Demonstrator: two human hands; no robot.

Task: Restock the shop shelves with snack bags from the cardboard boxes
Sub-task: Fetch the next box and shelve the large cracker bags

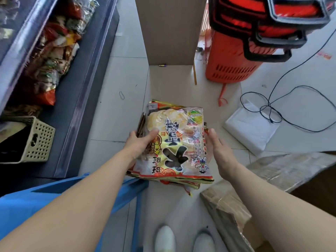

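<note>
Above the floor (112,73), left hand (139,145) grips a stack of snack bags (176,142); right hand (221,151), fingers straight, presses its side.

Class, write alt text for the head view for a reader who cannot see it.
A stack of snack bags is held over cardboard: the left hand grips one edge, the right hand presses flat against the other. A stocked shelf lies left, orange baskets ahead.

Single head view, looking steeply down, close above floor (116,73)
</note>
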